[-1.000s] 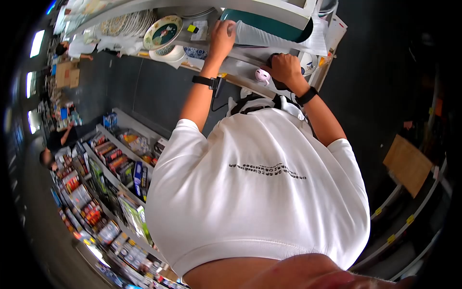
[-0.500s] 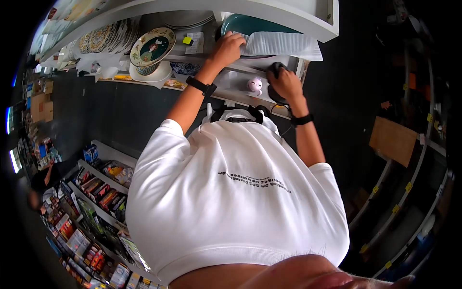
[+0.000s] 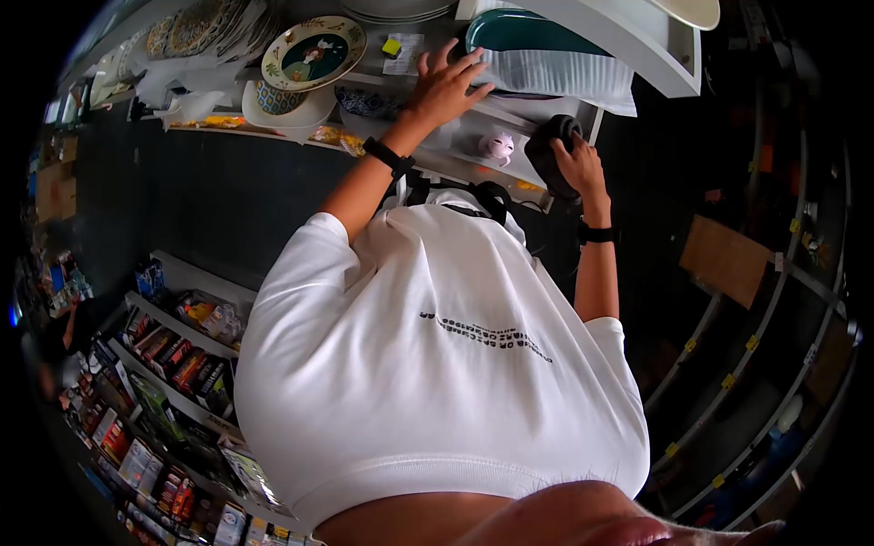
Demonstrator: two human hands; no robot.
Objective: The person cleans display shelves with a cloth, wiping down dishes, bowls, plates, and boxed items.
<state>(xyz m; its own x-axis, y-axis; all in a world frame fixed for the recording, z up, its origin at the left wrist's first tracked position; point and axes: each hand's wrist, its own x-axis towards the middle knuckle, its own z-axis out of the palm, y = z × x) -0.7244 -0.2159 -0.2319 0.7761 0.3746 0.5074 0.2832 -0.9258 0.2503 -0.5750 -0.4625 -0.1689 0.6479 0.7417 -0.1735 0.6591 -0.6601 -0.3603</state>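
Observation:
My left hand [image 3: 446,88] is held with fingers spread over the shelf, at the left end of a teal oval dish [image 3: 519,29]. White foam wrap [image 3: 569,75] covers the near part of that dish. No object shows in this hand, and I cannot tell if a fingertip touches the wrap. My right hand [image 3: 583,170] grips a dark rounded object [image 3: 543,156] of a kind I cannot make out. Between the hands, a small pink figurine [image 3: 498,146] sits on the lower ledge. A yellow block [image 3: 391,46] rests by a printed paper slip [image 3: 406,64].
Left of my hands a decorated plate [image 3: 314,55] leans over a patterned bowl [image 3: 278,98] and a white dish [image 3: 314,114]. Stacked white plates [image 3: 396,9] stand behind. Shelves of boxed goods [image 3: 177,350] are at lower left, and a cardboard sheet [image 3: 726,259] at right.
My left hand has drawn back slightly from the foam wrap and spread its fingers. The right hand has moved right with the dark object, turning it. The whole view has shifted.

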